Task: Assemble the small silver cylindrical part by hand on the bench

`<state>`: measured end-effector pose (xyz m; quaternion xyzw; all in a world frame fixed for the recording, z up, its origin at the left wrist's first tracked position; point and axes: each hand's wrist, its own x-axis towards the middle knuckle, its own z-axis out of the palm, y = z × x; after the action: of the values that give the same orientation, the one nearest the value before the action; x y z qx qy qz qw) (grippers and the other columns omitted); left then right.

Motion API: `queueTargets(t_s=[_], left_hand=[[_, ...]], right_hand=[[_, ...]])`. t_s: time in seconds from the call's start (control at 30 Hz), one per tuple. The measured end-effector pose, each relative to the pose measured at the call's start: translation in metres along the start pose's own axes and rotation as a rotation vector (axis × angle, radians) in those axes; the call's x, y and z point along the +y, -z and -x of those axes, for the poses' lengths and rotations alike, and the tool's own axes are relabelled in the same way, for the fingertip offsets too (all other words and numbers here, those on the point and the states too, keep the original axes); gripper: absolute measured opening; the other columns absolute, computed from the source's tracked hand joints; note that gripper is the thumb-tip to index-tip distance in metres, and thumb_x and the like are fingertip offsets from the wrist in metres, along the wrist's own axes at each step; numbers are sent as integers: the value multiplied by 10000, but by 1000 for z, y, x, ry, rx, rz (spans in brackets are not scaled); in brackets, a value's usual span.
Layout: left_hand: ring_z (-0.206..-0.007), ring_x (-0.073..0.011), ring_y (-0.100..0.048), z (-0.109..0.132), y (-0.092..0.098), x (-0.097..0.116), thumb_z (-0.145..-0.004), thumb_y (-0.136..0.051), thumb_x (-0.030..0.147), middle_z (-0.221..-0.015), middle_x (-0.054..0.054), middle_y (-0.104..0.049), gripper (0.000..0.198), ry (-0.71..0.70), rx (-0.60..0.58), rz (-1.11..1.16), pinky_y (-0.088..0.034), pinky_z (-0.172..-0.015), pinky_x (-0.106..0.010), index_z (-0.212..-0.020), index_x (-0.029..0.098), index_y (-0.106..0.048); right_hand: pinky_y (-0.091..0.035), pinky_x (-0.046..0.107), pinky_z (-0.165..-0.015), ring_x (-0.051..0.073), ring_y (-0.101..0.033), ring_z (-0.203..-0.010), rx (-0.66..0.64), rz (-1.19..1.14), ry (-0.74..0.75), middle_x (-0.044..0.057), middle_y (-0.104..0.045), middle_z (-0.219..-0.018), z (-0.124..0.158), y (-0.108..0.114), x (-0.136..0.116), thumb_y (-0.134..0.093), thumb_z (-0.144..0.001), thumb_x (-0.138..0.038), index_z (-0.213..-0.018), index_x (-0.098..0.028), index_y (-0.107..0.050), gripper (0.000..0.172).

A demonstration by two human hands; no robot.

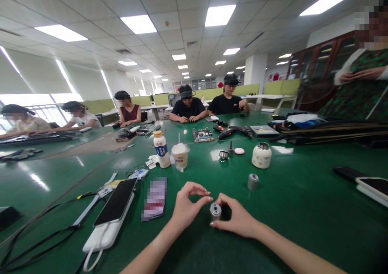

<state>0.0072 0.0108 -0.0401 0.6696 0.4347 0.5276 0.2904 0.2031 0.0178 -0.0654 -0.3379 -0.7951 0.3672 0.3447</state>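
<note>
A small silver metal cylinder (215, 211) stands upright on the green table (194, 249), with a round top that has a dark centre hole. My right hand (238, 217) holds it from the right, thumb and fingers around its side. Just left of the cylinder is my left hand (189, 205), its thumb and fingers apart in a curve, holding nothing. A second metal cylinder (253, 182) stands farther back to the right, apart from both hands.
Left lie a phone (117, 201) on a white power bank (112, 233), straps and a blurred purple item (155, 197). Beyond stand a bottle (162, 149), a lidded cup (180, 157) and a cream jar (261, 156). A circuit board (203, 135) and several people are farther off.
</note>
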Motion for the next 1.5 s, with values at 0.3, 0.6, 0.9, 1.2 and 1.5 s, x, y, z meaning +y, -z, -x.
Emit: queueTargets(t_s=[0.3, 0.6, 0.9, 1.2, 1.5], left_hand=[[-866, -244, -720, 8, -9, 8, -687, -803, 247, -808, -30, -754, 223, 57, -115, -77, -546, -769, -333, -834, 207, -639], [-848, -228, -701, 11, -7, 22, -697, -797, 257, -789, 0, -762, 240, 16, -144, -170, -455, -856, -371, -870, 221, -634], [-903, -250, -673, 9, -6, 21, -716, -767, 259, -856, -23, -754, 209, -43, -137, -230, -452, -854, -390, -894, 238, -660], [-968, -261, -654, 8, 0, 24, -740, -728, 203, -865, -12, -767, 272, -80, -194, -249, -407, -893, -404, -993, 242, -637], [-990, -269, -655, 10, -2, 24, -766, -699, 227, -880, -34, -769, 258, -51, -208, -215, -409, -926, -411, -1017, 237, -642]], right_hand=[[-392, 256, -676, 166, -549, -756, 12, 35, -3, -38, -574, -784, 0, -1, 3, -795, -670, -343, -811, -192, -531, 335], [-395, 251, -675, 162, -540, -759, 17, 37, 11, -45, -562, -783, 0, -1, 4, -797, -663, -356, -807, -200, -513, 354], [-400, 252, -663, 164, -540, -748, 22, 47, -5, -45, -555, -769, 0, -1, 2, -797, -658, -349, -794, -202, -510, 351], [-409, 260, -688, 171, -558, -776, 21, 40, 4, -36, -585, -804, 0, -2, 3, -791, -668, -356, -818, -202, -526, 341], [-419, 265, -694, 175, -571, -773, 23, 42, 10, -33, -596, -802, -1, -1, 1, -789, -665, -339, -816, -203, -528, 330]])
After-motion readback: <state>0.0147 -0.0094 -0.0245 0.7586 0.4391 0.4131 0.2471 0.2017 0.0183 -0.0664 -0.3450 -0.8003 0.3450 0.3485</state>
